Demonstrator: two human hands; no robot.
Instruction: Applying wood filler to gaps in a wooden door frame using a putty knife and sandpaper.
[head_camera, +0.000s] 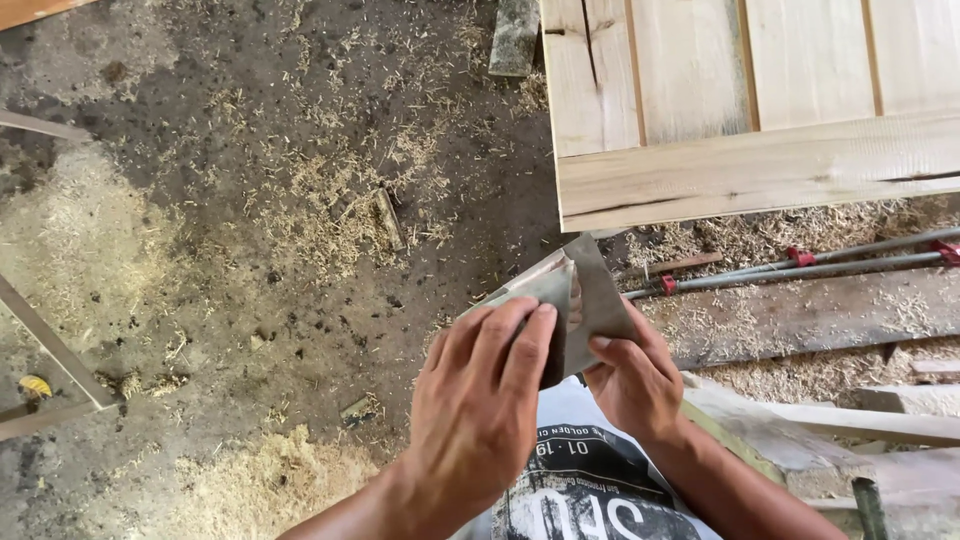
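The left hand (475, 410) is closing its grip on a folded sheet of grey sandpaper (580, 300), fingers pressing flat across the near face. The right hand (635, 385) is pinching the same sheet from the other side, thumb lying on its surface. The sheet is being held in the air just below the corner of a pale plank panel (760, 165). Beyond it, red-tipped metal bar clamps (800, 268) are lying on a weathered board (800, 315). Sawdust and shavings are covering the dirty floor (250, 250) to the left.
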